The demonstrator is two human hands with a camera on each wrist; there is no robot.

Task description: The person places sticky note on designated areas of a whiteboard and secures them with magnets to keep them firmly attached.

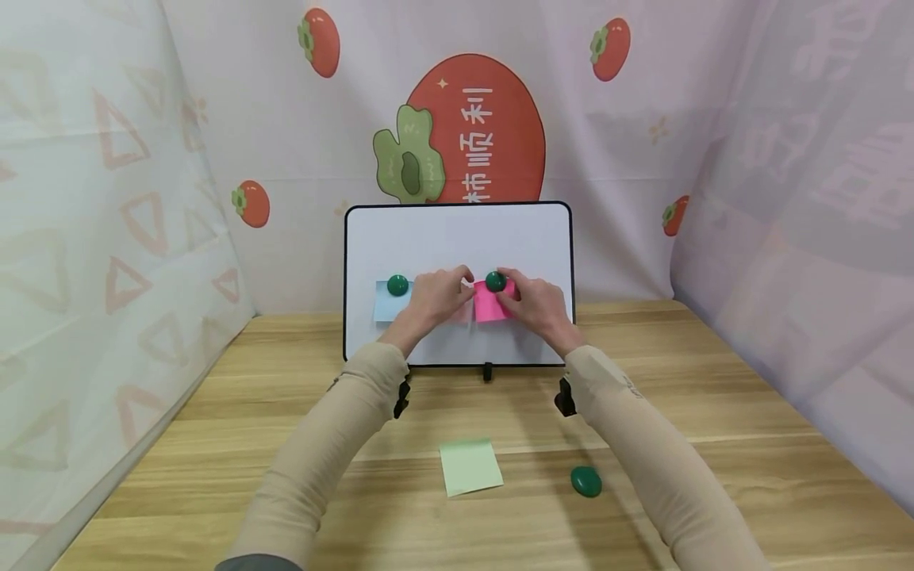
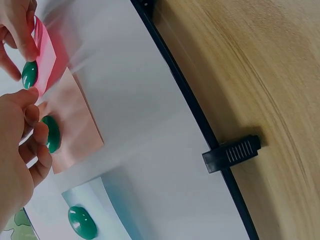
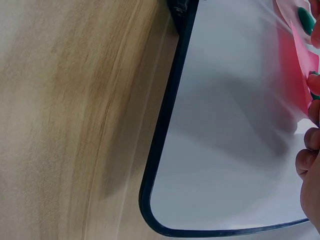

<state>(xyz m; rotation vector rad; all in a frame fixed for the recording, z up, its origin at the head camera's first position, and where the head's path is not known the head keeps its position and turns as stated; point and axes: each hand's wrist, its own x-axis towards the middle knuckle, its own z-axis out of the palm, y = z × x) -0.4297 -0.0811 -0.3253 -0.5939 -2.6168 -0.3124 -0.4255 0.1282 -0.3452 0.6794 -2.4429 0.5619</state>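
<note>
A pink sticky note (image 1: 490, 308) stands slightly off a whiteboard (image 1: 514, 230) with a green oval magnet (image 1: 496, 281) at its top. My right hand (image 1: 540, 304) pinches that magnet between thumb and fingers. At the note's left corner is my left hand (image 1: 437, 297), one fingertip touching the paper; whether it pinches the corner cannot be made out. Beneath the left hand, a salmon note (image 2: 75, 125) hangs under another green magnet (image 2: 53, 134). Further left, a light blue note (image 1: 389, 306) is held by a green magnet (image 1: 397, 285).
On the wooden table (image 1: 286, 412) lie a pale green sticky note (image 1: 471, 468) and a loose green magnet (image 1: 586, 481). Black clips (image 2: 232, 153) hold the whiteboard's lower edge. A patterned cloth (image 1: 286, 119) hangs behind and along both sides.
</note>
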